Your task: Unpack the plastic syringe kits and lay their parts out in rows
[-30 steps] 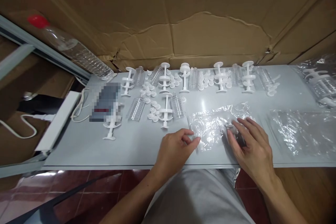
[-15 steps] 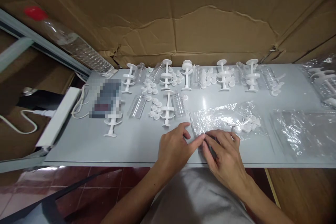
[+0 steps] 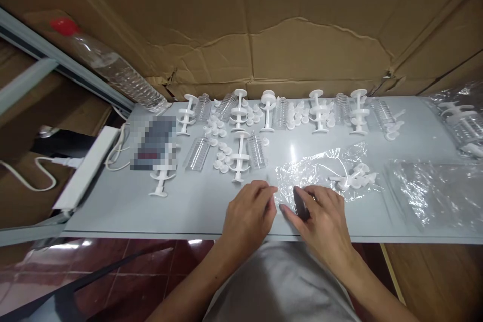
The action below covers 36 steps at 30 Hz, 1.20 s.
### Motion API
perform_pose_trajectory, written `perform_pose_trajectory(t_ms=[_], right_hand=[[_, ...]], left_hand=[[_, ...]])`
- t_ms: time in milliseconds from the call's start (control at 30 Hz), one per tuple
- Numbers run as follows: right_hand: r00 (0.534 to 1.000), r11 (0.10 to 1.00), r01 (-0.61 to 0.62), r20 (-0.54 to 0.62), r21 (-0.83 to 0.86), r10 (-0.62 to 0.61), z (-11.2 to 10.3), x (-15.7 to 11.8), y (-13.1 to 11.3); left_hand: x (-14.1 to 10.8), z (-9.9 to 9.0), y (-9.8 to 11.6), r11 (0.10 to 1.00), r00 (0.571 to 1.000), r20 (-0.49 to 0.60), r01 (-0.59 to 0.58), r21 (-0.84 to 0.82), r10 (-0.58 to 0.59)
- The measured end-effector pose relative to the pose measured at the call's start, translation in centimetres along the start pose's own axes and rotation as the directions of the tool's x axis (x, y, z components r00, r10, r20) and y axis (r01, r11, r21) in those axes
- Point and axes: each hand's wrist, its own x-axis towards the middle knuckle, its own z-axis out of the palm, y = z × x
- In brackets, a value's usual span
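Observation:
My left hand (image 3: 249, 215) is closed in a pinch beside the left edge of a clear plastic bag (image 3: 307, 170); what lies between its fingertips is too small to name. Over the bag's lower edge, my right hand (image 3: 326, 217) has its thumb and forefinger spread at the tips, with a dark, flat object (image 3: 301, 204) held against its curled fingers. Several white plastic pieces (image 3: 356, 177) lie at the right end of the bag. Above my left hand are a white plunger-like part (image 3: 239, 157) and a clear ribbed tube (image 3: 257, 152).
Along the table's (image 3: 113, 211) back edge stretches a row of white plungers, ribbed tubes and small round caps (image 3: 299, 113). More clear bags (image 3: 437, 193) lie at the right. A red-capped bottle (image 3: 121, 73), a pixelated object (image 3: 153, 142) and a white power strip (image 3: 87, 168) are at the left.
My hands have moved apart at the fingertips. The left fingers have curled in from a stretched forefinger, and more of the dark object shows in my right hand.

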Motion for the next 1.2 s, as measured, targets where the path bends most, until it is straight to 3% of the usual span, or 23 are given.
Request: perform_pose_trajectory(t_ms=[67, 133, 233, 400, 567, 767, 867, 967, 1067, 1200], right_hand=[[1.000, 1.000, 0.000, 0.021, -0.013, 0.000, -0.1, 0.2, -0.1], [1.000, 1.000, 0.009, 0.019, 0.007, -0.010, -0.2, 0.3, -0.1], [1.000, 0.999, 0.024, 0.003, 0.039, -0.024, -0.4, 0.2, -0.2], [1.000, 0.995, 0.008, 0.010, 0.103, -0.009, -0.9, 0.0, -0.4], [0.997, 0.976, -0.075, -0.013, 0.202, 0.079, -1.5, 0.0, -0.8], [0.991, 0.961, -0.101, -0.061, 0.256, 0.120, -1.3, -0.2, -0.9], [0.979, 0.977, -0.035, -0.188, 0.212, 0.076, -1.0, -0.3, -0.7], [0.960, 0.995, 0.037, -0.281, 0.096, -0.009, -0.9, -0.5, -0.6], [0.951, 0.996, 0.086, -0.301, 0.039, -0.070, -0.9, -0.6, -0.6], [0.945, 0.987, 0.150, -0.301, 0.050, -0.128, -1.2, -0.3, -0.8]], left_hand=[[0.0, -0.1, -0.1, 0.982, 0.982, -0.030, -0.189, -0.013, 0.189], [0.1, -0.4, -0.3, 0.967, 0.967, -0.004, -0.256, 0.007, 0.256], [0.3, -0.9, -0.4, 0.964, 0.967, 0.007, -0.256, 0.066, 0.256], [0.5, -1.1, 0.4, 0.953, 0.946, -0.118, -0.300, 0.034, 0.302], [1.1, -1.5, 1.3, 0.921, 0.927, 0.020, -0.375, 0.106, 0.375], [1.4, -1.4, 0.6, 0.876, 0.889, -0.017, -0.447, 0.184, 0.457], [1.1, -1.6, 0.7, 0.871, 0.884, 0.070, -0.468, 0.147, 0.463], [1.2, -2.4, 1.3, 0.859, 0.851, 0.137, -0.513, 0.010, 0.507], [1.8, -2.8, 2.0, 0.835, 0.823, 0.148, -0.528, -0.157, 0.548], [2.6, -2.2, 2.1, 0.866, 0.843, 0.203, -0.475, -0.154, 0.498]])
